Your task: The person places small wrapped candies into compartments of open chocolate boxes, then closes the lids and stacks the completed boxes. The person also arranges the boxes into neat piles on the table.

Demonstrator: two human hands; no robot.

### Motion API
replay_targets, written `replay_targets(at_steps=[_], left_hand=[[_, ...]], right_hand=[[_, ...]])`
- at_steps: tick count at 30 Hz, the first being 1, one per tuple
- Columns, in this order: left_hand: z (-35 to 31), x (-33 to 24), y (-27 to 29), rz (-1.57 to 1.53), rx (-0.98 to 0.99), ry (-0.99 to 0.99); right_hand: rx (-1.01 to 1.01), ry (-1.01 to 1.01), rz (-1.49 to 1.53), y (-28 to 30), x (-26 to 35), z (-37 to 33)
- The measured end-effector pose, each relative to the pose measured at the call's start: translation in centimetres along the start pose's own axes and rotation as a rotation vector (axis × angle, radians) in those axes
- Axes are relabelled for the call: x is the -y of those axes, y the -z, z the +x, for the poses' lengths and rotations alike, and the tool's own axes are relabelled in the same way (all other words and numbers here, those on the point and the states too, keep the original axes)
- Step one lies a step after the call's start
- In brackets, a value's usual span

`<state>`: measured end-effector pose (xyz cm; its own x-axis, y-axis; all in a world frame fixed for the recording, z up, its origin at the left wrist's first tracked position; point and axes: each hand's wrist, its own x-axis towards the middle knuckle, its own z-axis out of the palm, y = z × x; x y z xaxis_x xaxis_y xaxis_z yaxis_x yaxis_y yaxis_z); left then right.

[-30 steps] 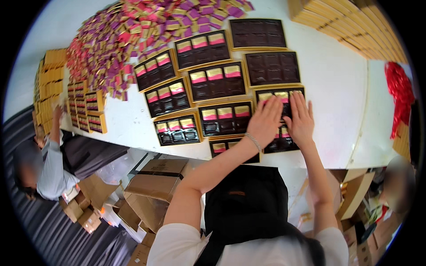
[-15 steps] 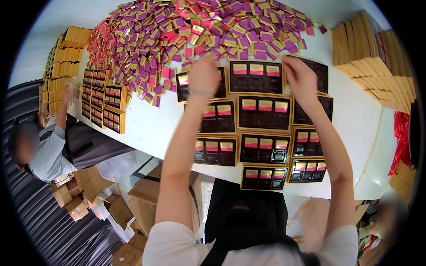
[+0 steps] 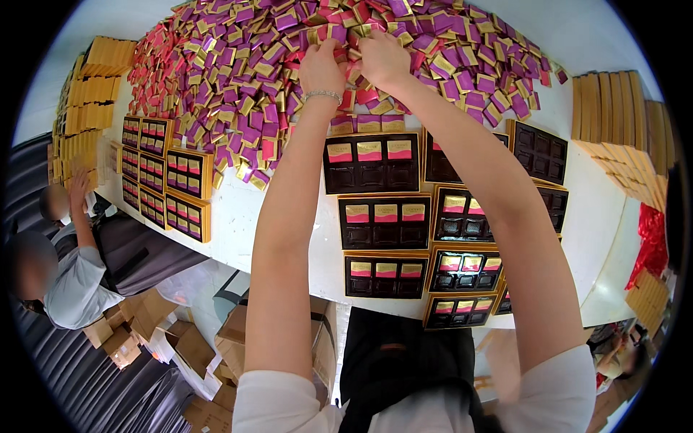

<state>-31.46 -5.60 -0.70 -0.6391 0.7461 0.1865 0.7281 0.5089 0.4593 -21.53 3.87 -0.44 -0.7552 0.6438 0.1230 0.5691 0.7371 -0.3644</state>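
My left hand (image 3: pixel 323 71) and my right hand (image 3: pixel 384 59) reach side by side into the near edge of a large pile of wrapped chocolates (image 3: pixel 249 68) in purple, pink and gold. Fingers on both hands are bent in among the pieces, and whatever they pinch is hidden. Below them, gold-edged boxes with dark trays (image 3: pixel 372 175) stand in rows; several hold pink-and-gold chocolates (image 3: pixel 369 151) along the upper row, with bare lower pockets. My right forearm covers part of these boxes. A short line of purple-and-gold chocolates (image 3: pixel 367 124) lies between the pile and the nearest box.
Filled boxes (image 3: pixel 186 173) stand at the left, near a co-worker (image 3: pixel 79 267) with a raised arm. Stacks of gold boxes rise at the far left (image 3: pixel 86 101) and right (image 3: pixel 613 115). Red material (image 3: pixel 647 242) hangs at the right. Cardboard cartons (image 3: pixel 191 343) sit below the table.
Both hands have moved forward from over the trays into the chocolate pile and come closer together. The view has shifted, so the boxes appear lower.
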Motion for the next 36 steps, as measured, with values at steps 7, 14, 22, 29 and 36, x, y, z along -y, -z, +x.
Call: replay_targets(at_steps=[7,14,22,29,36], left_hand=[[-0.6,-0.3,1.3,-0.886,0.17,0.012],[-5.8,-13.2,3.0,-1.021,0.577,0.183],[-5.5,-25.6,-7.7,-0.165,0.84,-0.617],[-2.2,-32.8,-7.6,0.669,1.146,-0.724],[-4.2,-35.5,-8.2,0.76,0.937,-0.714]], right_hand=[[-0.031,-0.073,0.782,3.6,-5.1,-2.8],[-0.133,-0.291,0.913,17.4,-17.1,-16.9],[-0.063,-0.547,0.729,16.2,-27.5,-23.0],[-0.124,-0.448,0.517,15.1,-26.8,-22.4],[-0.211,-0.291,0.224,15.3,-24.6,-24.2]])
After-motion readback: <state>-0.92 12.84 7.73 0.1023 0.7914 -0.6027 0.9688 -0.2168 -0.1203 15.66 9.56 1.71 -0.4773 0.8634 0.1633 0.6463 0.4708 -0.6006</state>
